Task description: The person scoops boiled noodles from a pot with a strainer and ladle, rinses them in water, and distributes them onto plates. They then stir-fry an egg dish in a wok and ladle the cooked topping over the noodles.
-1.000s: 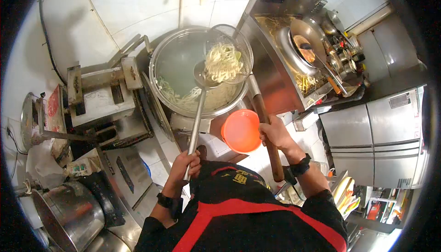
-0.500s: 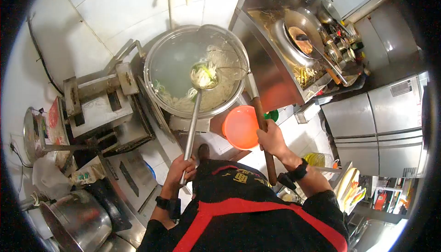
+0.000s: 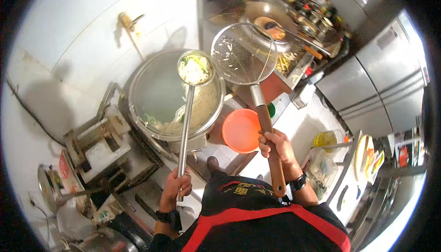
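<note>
My left hand point(image 3: 178, 184) is closed around the long metal handle of a ladle point(image 3: 186, 128). Its bowl, raised above the right part of a big round pot point(image 3: 135, 125), is filled with pale noodles point(image 3: 195, 69) and some green strips. In my right hand point(image 3: 278, 148) is the wooden handle of a round mesh strainer point(image 3: 243, 54), held up to the right of the ladle. A few white bits cling to the mesh. Cloudy liquid with loose noodles along the near side fills the pot.
An orange basin point(image 3: 240, 131) sits below, between the pot and my right hand. Beyond the strainer, a wok point(image 3: 271, 10) rests on a steel stove. Steel refrigerator doors point(image 3: 363, 86) line the right, and a wall tap point(image 3: 127, 22) is behind the pot.
Ladle and strainer have risen out of the pot; the strainer swung right, clear of the rim, and the noodles came up in the ladle. The view has turned to the right.
</note>
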{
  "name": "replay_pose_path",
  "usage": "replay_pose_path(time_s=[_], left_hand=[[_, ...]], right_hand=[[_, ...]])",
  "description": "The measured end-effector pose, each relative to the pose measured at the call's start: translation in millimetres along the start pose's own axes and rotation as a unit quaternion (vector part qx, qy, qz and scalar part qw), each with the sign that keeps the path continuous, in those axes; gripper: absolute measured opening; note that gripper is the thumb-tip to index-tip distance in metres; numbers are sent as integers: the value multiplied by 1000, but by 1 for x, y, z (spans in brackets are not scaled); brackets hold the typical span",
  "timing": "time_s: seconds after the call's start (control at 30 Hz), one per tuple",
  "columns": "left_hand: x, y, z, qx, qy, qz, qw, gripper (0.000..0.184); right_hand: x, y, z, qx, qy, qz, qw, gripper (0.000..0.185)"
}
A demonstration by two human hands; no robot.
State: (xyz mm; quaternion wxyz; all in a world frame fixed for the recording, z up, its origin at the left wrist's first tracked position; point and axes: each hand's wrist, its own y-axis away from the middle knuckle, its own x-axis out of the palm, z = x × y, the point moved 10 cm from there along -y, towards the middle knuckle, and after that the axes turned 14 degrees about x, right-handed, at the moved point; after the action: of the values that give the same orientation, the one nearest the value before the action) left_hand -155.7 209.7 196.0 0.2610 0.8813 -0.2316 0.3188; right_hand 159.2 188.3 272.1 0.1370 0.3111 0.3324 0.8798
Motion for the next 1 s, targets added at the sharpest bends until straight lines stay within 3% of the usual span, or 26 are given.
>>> replay_pose_path(time_s=[0.17, 0.27, 0.3, 0.4, 0.43, 0.53, 0.6, 0.7, 0.87, 1.0], left_hand=[[46, -17, 20, -48, -49, 103, 992, 19], [93, -18, 43, -77, -103, 142, 981, 19], [98, -20, 63, -124, -71, 172, 975, 20], [172, -23, 94, -169, -92, 280, 941, 24], [192, -25, 109, -191, -102, 292, 932, 24], [264, -11, 166, -275, -134, 388, 870, 23], [306, 4, 207, -316, -146, 432, 832, 23], [364, 34, 271, -389, -167, 473, 773, 25], [405, 97, 358, -487, -232, 564, 625, 24], [412, 126, 408, -481, -296, 620, 545, 17]], right_hand=[[-66, 58, -4, -69, -107, -5, 992, 26], [-123, 113, -16, -111, -129, -111, 979, 18], [-147, 132, -26, -114, -123, -136, 976, 20], [-195, 203, -41, -218, -185, -164, 944, 19], [-217, 228, -53, -237, -185, -215, 929, 20], [-266, 296, -99, -292, -226, -290, 883, 20], [-288, 356, -137, -285, -227, -403, 840, 19], [-306, 420, -191, -290, -274, -488, 777, 20], [-300, 488, -278, -259, -347, -580, 690, 22], [-280, 516, -324, -243, -402, -632, 616, 18]])
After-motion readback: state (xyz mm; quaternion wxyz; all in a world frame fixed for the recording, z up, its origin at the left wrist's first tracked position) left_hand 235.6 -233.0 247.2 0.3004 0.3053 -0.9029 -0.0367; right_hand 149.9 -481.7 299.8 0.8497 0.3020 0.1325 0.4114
